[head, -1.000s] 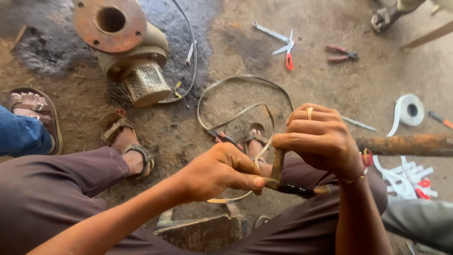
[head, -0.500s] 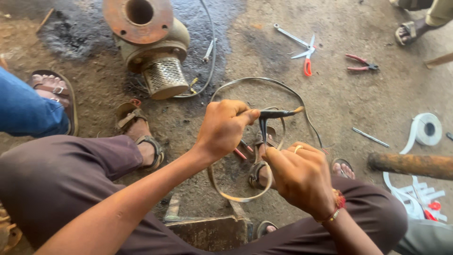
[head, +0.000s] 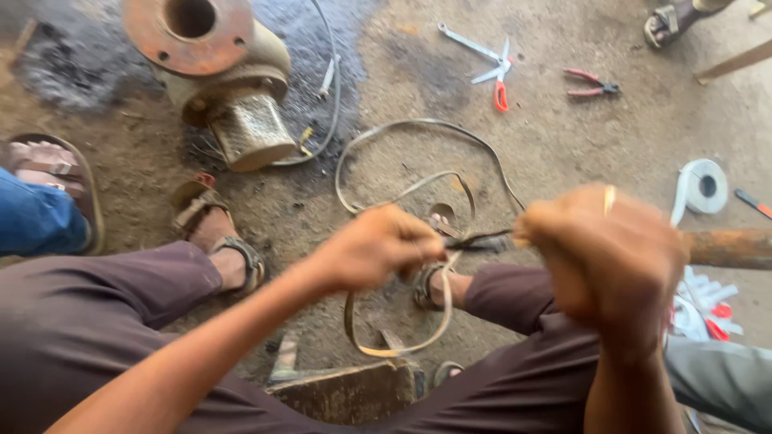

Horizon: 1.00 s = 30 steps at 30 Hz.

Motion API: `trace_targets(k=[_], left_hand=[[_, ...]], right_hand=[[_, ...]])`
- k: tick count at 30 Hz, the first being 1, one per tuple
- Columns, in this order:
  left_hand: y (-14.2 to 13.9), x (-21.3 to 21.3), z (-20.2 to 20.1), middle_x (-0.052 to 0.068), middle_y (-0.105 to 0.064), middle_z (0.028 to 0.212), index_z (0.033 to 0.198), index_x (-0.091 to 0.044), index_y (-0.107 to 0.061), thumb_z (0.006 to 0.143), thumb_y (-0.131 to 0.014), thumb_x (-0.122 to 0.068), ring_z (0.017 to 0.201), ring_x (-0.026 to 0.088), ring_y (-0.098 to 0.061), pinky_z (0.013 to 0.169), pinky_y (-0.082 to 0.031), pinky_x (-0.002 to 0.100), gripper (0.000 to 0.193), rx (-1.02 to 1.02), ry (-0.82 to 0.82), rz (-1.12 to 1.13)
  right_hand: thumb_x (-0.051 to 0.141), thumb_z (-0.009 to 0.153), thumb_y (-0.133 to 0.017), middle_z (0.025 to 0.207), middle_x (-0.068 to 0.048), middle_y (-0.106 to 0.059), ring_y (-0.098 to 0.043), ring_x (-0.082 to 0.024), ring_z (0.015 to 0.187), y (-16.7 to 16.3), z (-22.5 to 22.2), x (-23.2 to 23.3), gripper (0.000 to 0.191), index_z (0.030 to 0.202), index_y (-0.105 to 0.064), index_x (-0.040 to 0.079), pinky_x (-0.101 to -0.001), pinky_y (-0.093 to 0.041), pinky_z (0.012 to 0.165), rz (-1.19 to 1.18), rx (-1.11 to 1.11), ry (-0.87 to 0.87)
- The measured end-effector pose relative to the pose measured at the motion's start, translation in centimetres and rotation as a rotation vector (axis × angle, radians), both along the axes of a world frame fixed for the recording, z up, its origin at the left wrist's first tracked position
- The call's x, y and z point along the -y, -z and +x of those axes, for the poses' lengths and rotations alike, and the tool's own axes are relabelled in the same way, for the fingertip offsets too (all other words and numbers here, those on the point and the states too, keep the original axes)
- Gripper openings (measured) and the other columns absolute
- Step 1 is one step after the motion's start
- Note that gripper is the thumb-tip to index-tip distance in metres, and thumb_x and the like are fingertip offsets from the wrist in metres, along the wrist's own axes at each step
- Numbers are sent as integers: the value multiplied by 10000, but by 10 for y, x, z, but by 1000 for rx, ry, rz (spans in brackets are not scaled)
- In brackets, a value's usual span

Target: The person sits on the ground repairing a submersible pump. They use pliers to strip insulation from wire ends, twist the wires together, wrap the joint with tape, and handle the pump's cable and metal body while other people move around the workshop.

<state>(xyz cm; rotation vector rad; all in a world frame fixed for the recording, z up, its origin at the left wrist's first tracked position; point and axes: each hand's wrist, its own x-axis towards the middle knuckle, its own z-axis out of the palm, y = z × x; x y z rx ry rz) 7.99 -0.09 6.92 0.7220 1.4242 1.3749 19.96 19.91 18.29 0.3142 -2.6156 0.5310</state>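
Left hand (head: 378, 245) and right hand (head: 607, 241), both fists closed, pinch opposite ends of a dark cable (head: 478, 239) at frame centre, stretched taut between them over the feet. Flat strap loop (head: 418, 193) hangs below. Rusty pump (head: 217, 72) upper left, pliers (head: 591, 83) upper right.

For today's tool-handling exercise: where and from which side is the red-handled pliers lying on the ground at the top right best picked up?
Grip the red-handled pliers by the two red handles, which spread apart at the left end and offer the widest hold. Come from above and the left, since the tool lies flat on the dirt floor with its dark jaws pointing right. Nothing lies close around it.
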Motion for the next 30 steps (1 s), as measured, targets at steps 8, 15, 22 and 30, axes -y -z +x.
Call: trace_targets(k=[8, 15, 22, 30], left_hand=[[24, 18, -62, 68, -694, 655, 860, 30, -801, 905, -777, -146, 489, 81, -471, 418, -308, 236, 183, 55, -575, 122], [-17, 18, 5, 49, -683, 623, 766, 16, -757, 862, -800, -181, 526, 64, -575, 442, -440, 242, 223, -111, -323, 90], [31, -4, 6, 56, -714, 673, 940, -51, -839, 944, -712, -212, 555, 124, -540, 505, -429, 304, 205, 83, -131, -28], [75, 14, -19, 57, -733, 820, 1001, 5, -797, 964, -715, -210, 749, 119, -648, 710, -535, 298, 233, 217, -102, 51]], right_hand=[[71, 793, -782, 737, -92, -698, -694, -202, 647, 84, -5, 38, 132, 907, -733, 25, -319, -521, 590, -376, 476, -250], [-17, 850, -686, 873, -97, -758, -679, -138, 780, 96, -69, -27, 128, 948, -763, 9, -282, -550, 721, -397, 369, 23], [-69, 862, -745, 699, -128, -690, -628, -180, 576, 8, 4, 7, 58, 832, -742, -19, -300, -439, 553, 19, -62, 232], [60, 943, -811, 793, -120, -714, -633, -174, 605, 11, -9, 20, 63, 946, -761, 21, -284, -446, 579, 47, 77, 294]])
